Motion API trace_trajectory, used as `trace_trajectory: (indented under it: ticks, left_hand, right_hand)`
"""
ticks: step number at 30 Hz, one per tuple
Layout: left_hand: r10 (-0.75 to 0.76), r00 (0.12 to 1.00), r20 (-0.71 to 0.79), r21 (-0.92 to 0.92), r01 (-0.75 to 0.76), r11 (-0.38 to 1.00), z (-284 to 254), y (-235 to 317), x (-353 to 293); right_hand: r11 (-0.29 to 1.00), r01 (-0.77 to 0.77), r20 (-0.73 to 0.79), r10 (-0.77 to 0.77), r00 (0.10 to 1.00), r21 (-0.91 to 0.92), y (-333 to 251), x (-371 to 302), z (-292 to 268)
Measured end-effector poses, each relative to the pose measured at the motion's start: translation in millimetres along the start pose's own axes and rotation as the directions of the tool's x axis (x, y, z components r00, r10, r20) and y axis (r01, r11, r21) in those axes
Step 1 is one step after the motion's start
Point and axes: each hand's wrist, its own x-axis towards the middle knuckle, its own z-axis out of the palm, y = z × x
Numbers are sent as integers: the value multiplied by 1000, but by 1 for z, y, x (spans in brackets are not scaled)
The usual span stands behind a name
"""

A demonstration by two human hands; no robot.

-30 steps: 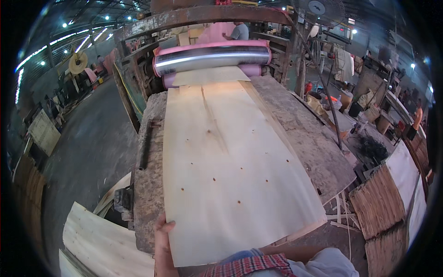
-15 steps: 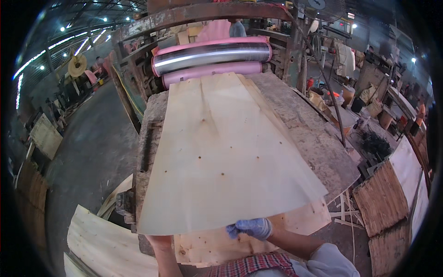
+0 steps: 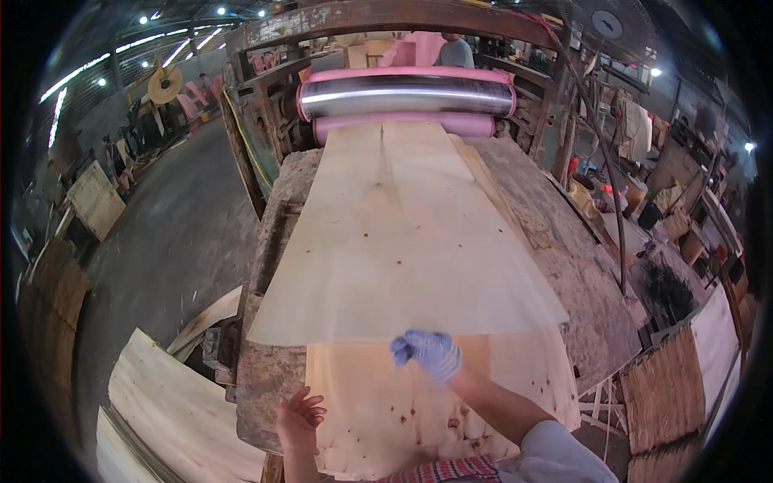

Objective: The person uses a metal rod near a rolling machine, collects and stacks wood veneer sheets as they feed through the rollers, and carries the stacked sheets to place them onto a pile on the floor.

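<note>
A large pale wood veneer sheet (image 3: 411,282) stretches from the pink rollers (image 3: 403,125) down toward me, its far end at the lower roller. My right hand (image 3: 431,356), in a blue-and-white glove, is closed at the middle of the sheet's near edge, thumb and fingers pinched there. My bare left hand (image 3: 299,417) is open, fingers loosely curled, apart from the sheet and holding nothing. Beneath the sheet, more knotted veneer (image 3: 435,419) lies on the worn machine table (image 3: 555,233).
A wooden beam (image 3: 386,20) crosses above the rollers. To the left, loose veneer pieces (image 3: 173,402) lie low beside the table. Stacked veneer (image 3: 664,394) stands at the right, near a dark leaning pole (image 3: 620,225). A person in grey (image 3: 456,54) is behind the machine.
The veneer sheet has moved away from me toward the rollers. My left hand has let go of its near edge and come away; my right hand has moved forward with the edge.
</note>
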Motion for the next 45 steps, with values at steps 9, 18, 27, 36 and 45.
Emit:
trace_trajectory:
  ticks: [9, 18, 27, 36, 45]
  left_hand:
    - [76, 997, 12, 585, -69, 808, -12, -52, 12]
    - [336, 849, 407, 880, -463, 104, -51, -60, 17]
    - [-54, 997, 64, 278, 34, 960, 15, 12, -25]
    - [67, 950, 305, -63, -51, 997, 36, 27, -23]
    - [-99, 993, 61, -84, 104, 991, -7, 9, -22]
  right_hand:
    - [948, -111, -260, 193, 946, 298, 32, 86, -63]
    - [788, -615, 122, 607, 785, 34, 103, -88, -36]
    - [812, -369, 528, 577, 623, -453, 129, -141, -6]
    - [899, -322, 500, 434, 749, -297, 130, -173, 11]
    - [678, -616, 276, 552, 787, 401, 105, -176, -16]
